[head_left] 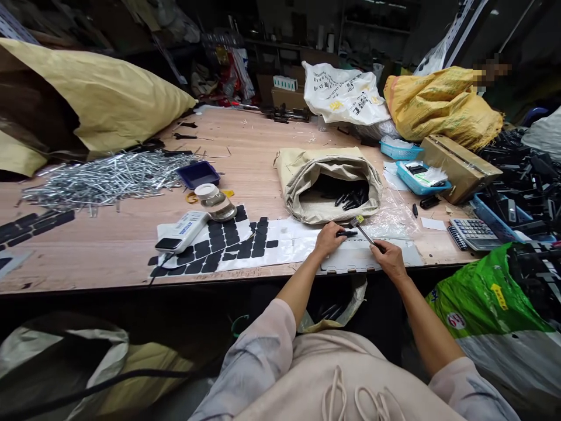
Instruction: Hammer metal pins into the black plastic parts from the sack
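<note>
Black plastic is what the left hand [329, 238] is pinching: a small dark part [347, 234] is lying between thumb and fingers, pointing toward three o'clock, just above the white sheet [372, 257] at the near edge of the wooden table [109, 245]. Meeting it from four o'clock, the right hand [389, 260] is gripping the handle of a slim tool [362, 229], fingers clenched round the dark shaft, with the pale tip angling toward eleven o'clock and sitting just beside the end of the black part. Whether tip and part are actually touching cannot be told.

At twelve o'clock from the hands, a rolled-down tan sack [326, 184] is standing open and showing more black pieces [350, 199] inside. Clear plastic film [390, 219] is lying crumpled at one o'clock of the hands. Toward nine o'clock, backing paper with black adhesive squares [228, 240] is spreading across the table, and a white handheld device [182, 231] is resting on it beside a squat glass jar [214, 202] with a white lid. Farther out at ten o'clock, a heap of bright metal rods [105, 178] is lying by a dark blue tray [198, 174]. At three o'clock, a calculator [475, 231] is sitting near the table's corner, with a light blue basket [421, 178] and a cardboard box [458, 166] behind it at two o'clock. A green bag [482, 298] is bulging beside the right forearm.
</note>
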{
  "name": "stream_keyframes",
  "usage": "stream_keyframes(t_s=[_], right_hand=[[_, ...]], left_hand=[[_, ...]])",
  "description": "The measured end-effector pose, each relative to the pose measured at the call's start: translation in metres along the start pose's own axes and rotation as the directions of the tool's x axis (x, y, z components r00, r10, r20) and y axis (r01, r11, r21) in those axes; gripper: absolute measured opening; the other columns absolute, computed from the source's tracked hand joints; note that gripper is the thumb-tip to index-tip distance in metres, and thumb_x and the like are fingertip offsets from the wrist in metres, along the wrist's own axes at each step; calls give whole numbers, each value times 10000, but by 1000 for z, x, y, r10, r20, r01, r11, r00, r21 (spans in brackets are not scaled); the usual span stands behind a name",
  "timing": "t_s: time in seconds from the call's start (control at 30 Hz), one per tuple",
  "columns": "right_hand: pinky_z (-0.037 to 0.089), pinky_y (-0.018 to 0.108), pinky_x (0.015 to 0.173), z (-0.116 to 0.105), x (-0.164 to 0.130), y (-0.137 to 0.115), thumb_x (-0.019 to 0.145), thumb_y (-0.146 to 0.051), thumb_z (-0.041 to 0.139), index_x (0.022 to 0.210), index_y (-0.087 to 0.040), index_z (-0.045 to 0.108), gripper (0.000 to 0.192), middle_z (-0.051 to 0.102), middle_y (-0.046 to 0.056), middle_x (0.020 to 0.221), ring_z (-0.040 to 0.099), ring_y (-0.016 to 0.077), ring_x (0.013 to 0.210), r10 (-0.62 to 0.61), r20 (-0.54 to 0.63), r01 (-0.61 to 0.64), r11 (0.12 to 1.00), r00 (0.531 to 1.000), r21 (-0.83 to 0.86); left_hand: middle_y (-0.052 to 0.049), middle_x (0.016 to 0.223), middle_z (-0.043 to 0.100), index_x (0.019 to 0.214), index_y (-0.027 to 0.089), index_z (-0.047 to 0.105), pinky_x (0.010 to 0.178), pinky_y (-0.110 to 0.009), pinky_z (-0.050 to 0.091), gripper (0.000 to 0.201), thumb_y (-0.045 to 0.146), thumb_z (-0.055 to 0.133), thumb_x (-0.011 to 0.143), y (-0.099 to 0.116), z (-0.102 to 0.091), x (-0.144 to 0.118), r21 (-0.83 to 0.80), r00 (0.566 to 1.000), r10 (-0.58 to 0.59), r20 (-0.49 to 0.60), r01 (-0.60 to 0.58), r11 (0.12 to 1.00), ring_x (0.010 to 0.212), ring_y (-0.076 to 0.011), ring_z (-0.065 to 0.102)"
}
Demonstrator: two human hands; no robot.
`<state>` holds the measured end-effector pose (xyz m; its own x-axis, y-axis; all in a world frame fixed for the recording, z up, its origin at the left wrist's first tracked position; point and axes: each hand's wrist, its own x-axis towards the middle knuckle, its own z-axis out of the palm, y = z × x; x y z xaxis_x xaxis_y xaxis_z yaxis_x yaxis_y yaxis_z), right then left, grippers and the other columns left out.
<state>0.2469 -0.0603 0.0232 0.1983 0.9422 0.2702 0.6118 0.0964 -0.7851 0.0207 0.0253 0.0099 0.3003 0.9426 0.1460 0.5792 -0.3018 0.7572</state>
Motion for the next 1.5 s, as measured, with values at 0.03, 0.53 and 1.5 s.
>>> stream_keyframes(t_s=[0.03, 0.53, 1.5], right_hand=[[581, 359, 777, -1, -1, 0, 797, -446, 651, 890, -193, 796, 306, 783, 71, 855, 731, 255, 792, -34, -5, 34, 999, 999, -26], [587, 387, 848, 6, 1, -8, 820, -437, 629, 918, -219, 798, 293, 798, 89, 952, 751, 274, 880, -142, -3, 141, 985, 990, -100], [322, 195, 332, -5, 24, 10, 647, -496, 823, 831, -136, 724, 416, 619, -1, 624, 474, 89, 429, 348, 247, -422, 649, 905, 632]], left_hand=[[-38, 1032, 651, 1027, 215, 754, 855, -316, 481, 190, 223, 736, 838, 1, 0, 0, 3, 1000, -6, -1, 6, 1000, 1000, -204, 591], [-27, 1037, 649, 1011, 227, 741, 859, -306, 472, 165, 254, 736, 848, 4, -1, 2, 29, 998, -56, 29, 55, 998, 1000, -198, 589], [-62, 1101, 706, 1289, 381, 657, 826, -361, 514, 390, 319, 603, 908, 4, 9, -198, 288, 952, -184, 245, 110, 951, 985, -253, 691]])
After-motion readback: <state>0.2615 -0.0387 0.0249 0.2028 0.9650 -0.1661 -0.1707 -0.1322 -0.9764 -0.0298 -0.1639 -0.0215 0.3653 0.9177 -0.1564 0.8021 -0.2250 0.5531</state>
